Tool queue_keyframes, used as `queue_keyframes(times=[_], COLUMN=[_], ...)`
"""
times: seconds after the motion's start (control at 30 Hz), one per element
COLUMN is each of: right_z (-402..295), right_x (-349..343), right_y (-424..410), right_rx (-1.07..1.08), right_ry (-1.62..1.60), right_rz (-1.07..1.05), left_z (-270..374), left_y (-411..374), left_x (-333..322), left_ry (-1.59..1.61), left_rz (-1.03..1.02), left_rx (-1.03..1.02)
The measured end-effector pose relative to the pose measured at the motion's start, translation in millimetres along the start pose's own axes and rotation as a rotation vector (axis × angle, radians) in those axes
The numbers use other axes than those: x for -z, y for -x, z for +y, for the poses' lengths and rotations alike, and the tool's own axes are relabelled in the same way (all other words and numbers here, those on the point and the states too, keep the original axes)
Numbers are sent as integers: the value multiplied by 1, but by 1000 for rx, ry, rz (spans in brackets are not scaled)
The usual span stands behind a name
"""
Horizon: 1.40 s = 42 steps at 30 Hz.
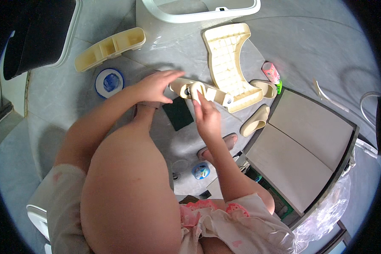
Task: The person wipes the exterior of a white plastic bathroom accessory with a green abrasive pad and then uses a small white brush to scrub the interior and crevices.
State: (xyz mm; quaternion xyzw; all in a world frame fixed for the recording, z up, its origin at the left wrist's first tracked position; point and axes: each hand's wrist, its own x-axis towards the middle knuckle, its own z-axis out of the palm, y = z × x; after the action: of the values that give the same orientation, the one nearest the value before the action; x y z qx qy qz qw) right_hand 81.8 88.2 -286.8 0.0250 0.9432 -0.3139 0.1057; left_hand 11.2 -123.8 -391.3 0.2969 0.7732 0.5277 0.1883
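Observation:
My left hand is spread beside the left end of a long cream plastic piece; its thumb and fingers are apart, and nothing shows between them. In my right hand is a small rounded cream object, pinched against the long piece's upper side. Whether it is a brush or a loose part is hard to tell. A dark green scouring pad lies on the floor below the piece. Behind it rests a curved cream plastic panel, ribbed side up. A cream compartmented piece lies farther left.
Left of my hand sits a white, blue-rimmed round container. Cream slippers, a pink bottle and a grey-topped cabinet stand right. A blue-capped container is near my foot. A white tub stands behind.

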Motion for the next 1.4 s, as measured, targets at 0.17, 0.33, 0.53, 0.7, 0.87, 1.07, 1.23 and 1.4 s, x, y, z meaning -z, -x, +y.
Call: queue_keyframes(times=[0.17, 0.33, 0.53, 0.7, 0.87, 1.07, 1.23, 1.4], right_z=[3, 7, 15, 16, 25, 27, 43, 36], right_x=[-39, -25, -33, -37, -30, -27, -28, -38], right_y=[4, -20, 3, 10, 3, 14, 29, 20], right_rx=[142, 48, 172, 168, 169, 225, 292, 291], right_ry=[158, 165, 197, 207, 271, 267, 306, 243], right_rz=[-2, 48, 67, 54, 8, 39, 0, 40], left_z=[-47, -18, -32, -39, -39, -39, -42, -45], left_y=[-35, -47, -40, -40, -42, -40, -38, -39], left_x=[-55, -56, -79, -79, -82, -85, -78, -81], left_ry=[182, 18, 142, 246, 102, 101, 64, 246], left_rz=[-104, -125, -19, 58, 30, 33, -17, -61], left_rx=[20, 148, 161, 34, 57, 150, 67, 225])
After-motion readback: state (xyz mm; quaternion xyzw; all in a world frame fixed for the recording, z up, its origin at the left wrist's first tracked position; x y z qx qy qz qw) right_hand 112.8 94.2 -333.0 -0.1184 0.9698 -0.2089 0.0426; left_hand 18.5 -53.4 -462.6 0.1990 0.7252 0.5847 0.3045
